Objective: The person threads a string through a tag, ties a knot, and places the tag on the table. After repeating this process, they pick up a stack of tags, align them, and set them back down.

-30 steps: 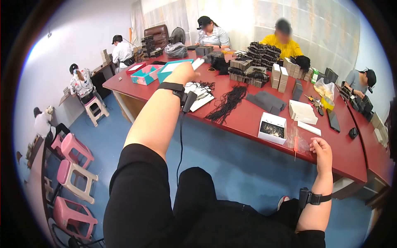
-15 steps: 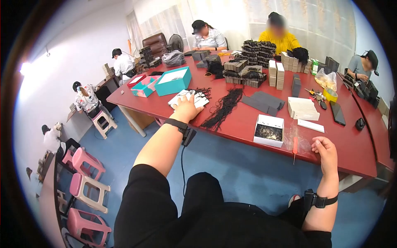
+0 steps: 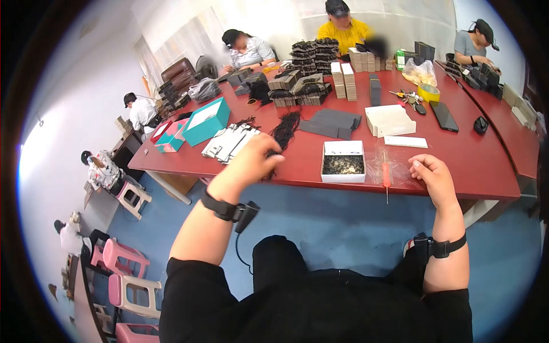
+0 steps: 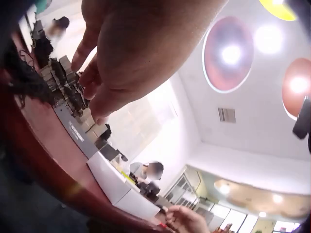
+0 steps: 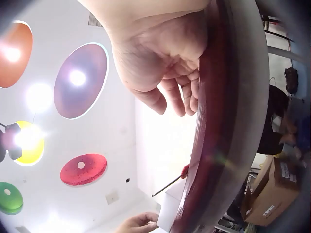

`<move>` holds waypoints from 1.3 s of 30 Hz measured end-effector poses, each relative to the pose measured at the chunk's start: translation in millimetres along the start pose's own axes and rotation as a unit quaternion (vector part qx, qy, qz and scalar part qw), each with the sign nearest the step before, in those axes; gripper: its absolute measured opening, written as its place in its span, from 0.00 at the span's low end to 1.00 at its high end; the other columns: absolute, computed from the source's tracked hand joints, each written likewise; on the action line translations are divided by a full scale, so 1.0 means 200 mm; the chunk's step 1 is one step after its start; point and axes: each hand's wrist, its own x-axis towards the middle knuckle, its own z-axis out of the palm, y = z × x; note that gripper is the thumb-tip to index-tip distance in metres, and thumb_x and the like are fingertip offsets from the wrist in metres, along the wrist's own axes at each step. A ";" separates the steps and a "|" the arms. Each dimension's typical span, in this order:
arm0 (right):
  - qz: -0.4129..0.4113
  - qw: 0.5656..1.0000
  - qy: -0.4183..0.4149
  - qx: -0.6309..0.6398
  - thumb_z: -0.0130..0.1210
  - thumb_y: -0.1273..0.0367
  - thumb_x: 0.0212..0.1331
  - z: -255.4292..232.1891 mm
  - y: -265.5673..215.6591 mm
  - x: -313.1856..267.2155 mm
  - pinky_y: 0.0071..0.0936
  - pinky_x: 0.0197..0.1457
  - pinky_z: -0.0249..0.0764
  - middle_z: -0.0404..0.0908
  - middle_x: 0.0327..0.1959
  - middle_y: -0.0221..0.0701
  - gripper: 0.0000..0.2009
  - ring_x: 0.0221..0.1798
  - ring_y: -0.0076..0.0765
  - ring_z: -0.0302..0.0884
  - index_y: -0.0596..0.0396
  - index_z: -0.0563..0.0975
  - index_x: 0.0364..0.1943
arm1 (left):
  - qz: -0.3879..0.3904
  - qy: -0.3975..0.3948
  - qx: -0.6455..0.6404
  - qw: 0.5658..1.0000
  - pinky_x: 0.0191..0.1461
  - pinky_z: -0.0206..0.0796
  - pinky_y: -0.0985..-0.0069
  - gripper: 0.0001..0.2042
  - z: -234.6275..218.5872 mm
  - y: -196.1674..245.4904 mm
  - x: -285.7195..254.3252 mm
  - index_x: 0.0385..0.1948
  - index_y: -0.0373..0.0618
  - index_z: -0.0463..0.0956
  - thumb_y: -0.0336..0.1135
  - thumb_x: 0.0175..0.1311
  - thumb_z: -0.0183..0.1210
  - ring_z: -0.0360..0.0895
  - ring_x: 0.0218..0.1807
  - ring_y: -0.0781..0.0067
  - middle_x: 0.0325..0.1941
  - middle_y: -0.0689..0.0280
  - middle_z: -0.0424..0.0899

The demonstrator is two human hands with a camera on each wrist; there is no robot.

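Note:
My left hand [image 3: 251,157] hovers by the front table edge, over the near end of a bundle of black strands [image 3: 286,128]. Its fingers are loosely bent, and nothing shows between them in the left wrist view. To its left lie white cards [image 3: 226,143] with black strands at their far ends. At the front edge on the right rests my right hand [image 3: 433,176], fingers relaxed and holding nothing. Beside it are a clear plastic bag [image 3: 374,171] and a tool with an orange handle [image 3: 386,174], its thin metal shaft sticking out past the edge.
Between the hands stands a white box [image 3: 343,177] with dark bits inside. Behind are dark grey sheets [image 3: 331,123], a stack of pale cards [image 3: 389,120] and a phone [image 3: 443,116]. A teal box [image 3: 207,123] sits at left. Several people work around the red table [image 3: 469,166].
My left hand has come back from the teal box, pressed on the white cards, then moved right toward the black strands. The white item it held is no longer in it. My right hand stays by the edge.

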 end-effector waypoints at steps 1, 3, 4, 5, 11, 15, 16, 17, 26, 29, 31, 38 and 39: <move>0.011 1.000 0.003 0.006 0.53 0.69 0.60 0.00 -0.01 0.00 0.16 0.38 0.68 0.76 0.29 0.26 0.09 0.32 0.18 0.70 0.61 0.77 0.38 | 0.054 -0.009 0.014 0.998 0.47 0.65 0.67 0.08 0.04 0.06 0.02 0.28 0.41 0.74 0.32 0.50 0.63 0.73 0.43 0.58 0.34 0.61 0.76; 0.021 1.000 0.002 0.000 0.53 0.69 0.59 0.01 -0.01 -0.02 0.16 0.38 0.68 0.76 0.29 0.25 0.08 0.32 0.18 0.70 0.61 0.77 0.37 | 0.051 -0.017 0.042 0.998 0.46 0.66 0.67 0.07 0.16 0.07 0.11 0.29 0.42 0.75 0.31 0.50 0.62 0.74 0.41 0.56 0.34 0.58 0.76; 0.010 1.000 0.009 -0.014 0.53 0.69 0.59 0.02 -0.01 -0.03 0.16 0.38 0.68 0.76 0.29 0.24 0.08 0.32 0.18 0.69 0.61 0.77 0.37 | 0.023 -0.040 0.052 0.998 0.47 0.66 0.66 0.08 0.21 0.04 0.20 0.31 0.42 0.76 0.30 0.50 0.62 0.74 0.42 0.55 0.35 0.57 0.77; 0.000 0.999 0.018 -0.027 0.53 0.69 0.59 0.02 0.00 -0.03 0.16 0.38 0.67 0.76 0.28 0.24 0.08 0.31 0.18 0.69 0.62 0.77 0.36 | 0.024 -0.038 0.050 0.998 0.47 0.66 0.66 0.08 0.24 0.01 0.26 0.31 0.42 0.76 0.30 0.50 0.62 0.74 0.42 0.55 0.35 0.57 0.77; -0.014 0.997 0.041 -0.071 0.54 0.69 0.58 0.03 0.03 -0.02 0.16 0.35 0.67 0.76 0.27 0.22 0.08 0.30 0.15 0.69 0.60 0.77 0.36 | -0.078 -0.165 0.162 0.970 0.53 0.66 0.63 0.20 0.52 -0.32 0.60 0.46 0.42 0.74 0.38 0.51 0.62 0.76 0.49 0.53 0.44 0.51 0.79; -0.021 0.990 0.042 -0.134 0.58 0.69 0.54 0.01 0.02 0.02 0.20 0.38 0.71 0.79 0.28 0.27 0.10 0.32 0.20 0.73 0.61 0.78 0.36 | -0.086 -0.099 0.137 0.982 0.48 0.69 0.62 0.14 0.43 -0.31 0.61 0.35 0.39 0.76 0.36 0.48 0.65 0.78 0.43 0.51 0.36 0.51 0.81; -0.019 0.989 0.049 -0.139 0.58 0.69 0.54 -0.02 0.00 0.04 0.20 0.38 0.71 0.79 0.28 0.27 0.10 0.32 0.20 0.73 0.61 0.78 0.36 | -0.117 -0.119 0.099 0.981 0.45 0.69 0.63 0.13 0.38 -0.28 0.61 0.33 0.39 0.76 0.35 0.47 0.66 0.79 0.40 0.54 0.33 0.53 0.81; 0.008 0.983 0.018 -0.182 0.59 0.68 0.52 -0.04 -0.02 0.07 0.23 0.40 0.72 0.80 0.29 0.30 0.12 0.33 0.25 0.75 0.61 0.79 0.37 | -0.149 -0.138 0.062 0.977 0.41 0.70 0.65 0.12 0.33 -0.26 0.60 0.31 0.39 0.76 0.34 0.46 0.66 0.80 0.37 0.57 0.29 0.55 0.82; 0.048 0.740 -0.204 -0.639 0.63 0.59 0.46 -0.14 -0.29 0.55 0.35 0.50 0.72 0.80 0.41 0.40 0.21 0.45 0.44 0.78 0.55 0.78 0.44 | -0.186 0.073 -0.357 0.913 0.29 0.66 0.83 0.03 0.03 -0.01 0.34 0.32 0.42 0.71 0.28 0.61 0.55 0.77 0.26 0.80 0.28 0.67 0.79; 0.015 0.625 -0.287 -0.726 0.61 0.51 0.46 -0.14 -0.20 0.72 0.36 0.50 0.71 0.81 0.38 0.40 0.26 0.45 0.43 0.78 0.52 0.77 0.46 | -0.178 0.218 -0.476 0.833 0.29 0.68 0.82 0.02 0.09 0.16 0.09 0.35 0.43 0.69 0.27 0.63 0.52 0.77 0.26 0.79 0.31 0.65 0.79; 0.051 0.591 -0.301 -0.747 0.62 0.51 0.46 -0.09 -0.21 0.74 0.38 0.50 0.71 0.81 0.36 0.39 0.23 0.44 0.43 0.78 0.48 0.79 0.44 | -0.186 0.213 -0.547 0.788 0.32 0.69 0.81 0.02 0.17 0.27 -0.08 0.34 0.41 0.70 0.26 0.63 0.52 0.77 0.27 0.78 0.30 0.65 0.79; 0.044 0.620 -0.304 -0.722 0.65 0.57 0.42 -0.07 -0.22 0.69 0.37 0.49 0.72 0.81 0.39 0.39 0.18 0.44 0.45 0.78 0.52 0.82 0.37 | -0.211 0.227 -0.600 0.738 0.36 0.70 0.81 0.03 0.39 0.32 -0.32 0.32 0.40 0.73 0.25 0.59 0.58 0.76 0.28 0.78 0.28 0.65 0.79; 0.048 0.619 -0.307 -0.721 0.65 0.57 0.42 -0.09 -0.22 0.67 0.37 0.49 0.72 0.81 0.39 0.39 0.18 0.44 0.45 0.78 0.52 0.82 0.37 | -0.201 0.218 -0.621 0.725 0.36 0.70 0.81 0.03 0.39 0.35 -0.33 0.32 0.39 0.74 0.25 0.59 0.58 0.76 0.29 0.78 0.29 0.66 0.79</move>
